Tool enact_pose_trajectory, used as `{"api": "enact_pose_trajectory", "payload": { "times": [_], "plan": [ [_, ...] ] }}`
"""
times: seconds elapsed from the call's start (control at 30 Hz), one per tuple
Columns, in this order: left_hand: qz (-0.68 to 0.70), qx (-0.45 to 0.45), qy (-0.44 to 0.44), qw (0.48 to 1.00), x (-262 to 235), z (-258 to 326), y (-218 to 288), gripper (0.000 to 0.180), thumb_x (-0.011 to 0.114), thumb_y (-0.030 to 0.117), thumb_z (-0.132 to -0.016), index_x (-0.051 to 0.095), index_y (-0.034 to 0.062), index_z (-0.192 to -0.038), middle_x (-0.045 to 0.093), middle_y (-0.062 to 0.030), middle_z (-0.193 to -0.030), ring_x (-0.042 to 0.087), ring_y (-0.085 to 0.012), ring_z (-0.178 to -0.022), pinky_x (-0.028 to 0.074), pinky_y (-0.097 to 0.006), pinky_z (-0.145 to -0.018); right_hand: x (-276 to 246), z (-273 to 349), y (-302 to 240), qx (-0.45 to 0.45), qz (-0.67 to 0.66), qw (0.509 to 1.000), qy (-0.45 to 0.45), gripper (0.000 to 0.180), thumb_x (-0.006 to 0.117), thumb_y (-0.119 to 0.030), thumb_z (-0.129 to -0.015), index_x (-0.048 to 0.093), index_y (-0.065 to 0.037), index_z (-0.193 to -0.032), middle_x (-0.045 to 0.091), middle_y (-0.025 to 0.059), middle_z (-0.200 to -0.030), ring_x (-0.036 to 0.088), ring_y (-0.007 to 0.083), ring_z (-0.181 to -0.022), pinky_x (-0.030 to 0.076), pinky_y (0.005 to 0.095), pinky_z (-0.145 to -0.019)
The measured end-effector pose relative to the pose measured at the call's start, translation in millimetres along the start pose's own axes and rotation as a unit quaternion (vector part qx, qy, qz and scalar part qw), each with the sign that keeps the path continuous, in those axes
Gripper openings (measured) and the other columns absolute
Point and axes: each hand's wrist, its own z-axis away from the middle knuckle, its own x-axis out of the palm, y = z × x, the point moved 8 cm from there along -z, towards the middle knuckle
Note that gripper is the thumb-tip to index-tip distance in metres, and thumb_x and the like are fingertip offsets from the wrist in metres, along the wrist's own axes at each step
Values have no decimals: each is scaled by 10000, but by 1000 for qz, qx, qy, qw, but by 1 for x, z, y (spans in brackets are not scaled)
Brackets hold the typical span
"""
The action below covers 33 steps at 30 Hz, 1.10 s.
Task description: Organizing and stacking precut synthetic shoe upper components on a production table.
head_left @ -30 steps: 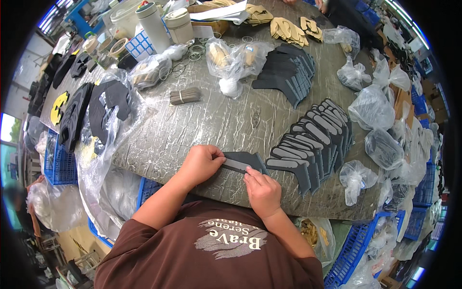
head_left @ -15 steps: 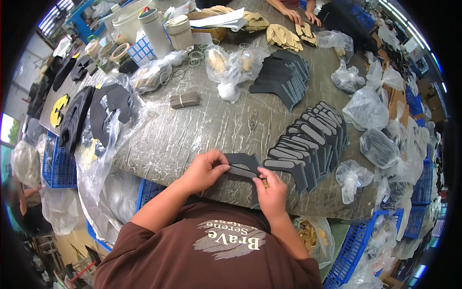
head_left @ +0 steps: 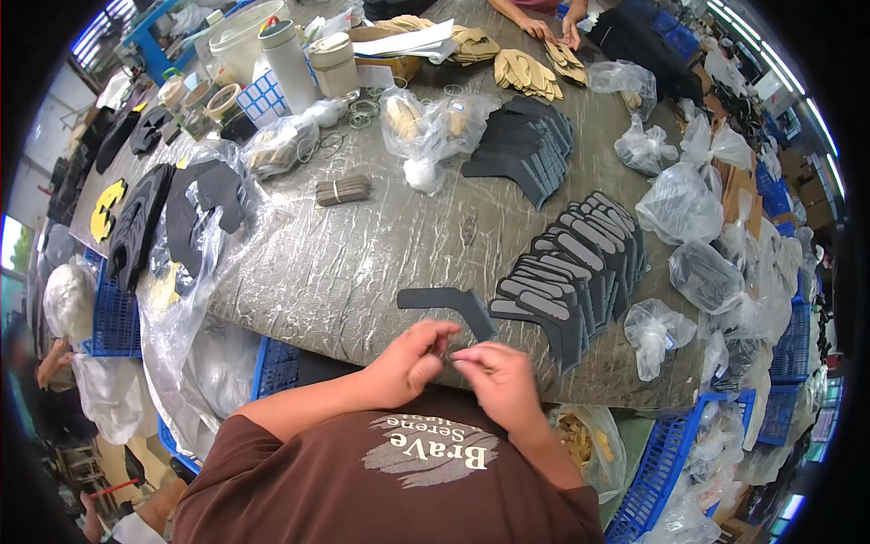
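Note:
In front of my chest, over the table's near edge, my two hands almost meet. My left hand (head_left: 410, 364) has its fingers bent and apart from the thumb, with nothing plain between them. The fingertips of my right hand (head_left: 500, 379) are pinched together; whatever they hold is too small to name. Just beyond them a bent dark grey flat piece (head_left: 446, 299) lies by itself on the table. To its right, an overlapping row of similar dark pieces (head_left: 575, 272) carries lighter grey strips. Behind that row is a fanned stack of plain dark pieces (head_left: 524, 150).
A banded bundle of brown strips (head_left: 343, 189) lies mid-table. Clear plastic bags (head_left: 680, 204) line the right side. Cups and a tall flask (head_left: 288, 68) stand at the back left. Across the table, another person's hands (head_left: 553, 32) handle tan pieces (head_left: 526, 74). Blue crates (head_left: 652, 471) stand below.
My hands have come back toward my body and closer together. The grey strip and dark piece they held no longer show between them. One dark piece now lies uncovered on the table.

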Motion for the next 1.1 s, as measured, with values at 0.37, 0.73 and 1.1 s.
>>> {"api": "enact_pose_trajectory", "payload": {
  "times": [0.37, 0.73, 1.1],
  "plan": [
    [-409, 154, -52, 898, 13, -5, 25, 914, 577, 569, -780, 215, -11, -1386, 444, -231, -1189, 576, -436, -836, 491, -473, -701, 41, 1, 28, 213, -262, 935, -108, 106, 637, -77, -842, 649, 5, -775, 578, 17, -599, 487, 49, -470, 358, 222, -413],
    [-309, 252, -60, 915, 13, -6, 26, 817, 468, 581, -868, 275, -41, -1361, 431, -252, -1242, 588, -411, -880, 489, -423, -773, 52, -1, 51, 197, -304, 929, -76, 53, 630, -27, -811, 627, -5, -763, 574, 12, -623, 506, 39, -496, 351, 186, -416],
    [-291, 173, 3, 941, -9, -11, 52, 240, 635, 37, -816, 634, 50, -1055, 566, -120, -1006, 602, -219, -854, 497, -312, -723, 47, -1, 42, 217, -471, 850, -95, 96, 423, -39, -890, 517, -48, -903, 558, 5, -797, 424, 11, -554, 332, 145, -478]
  ]
}}
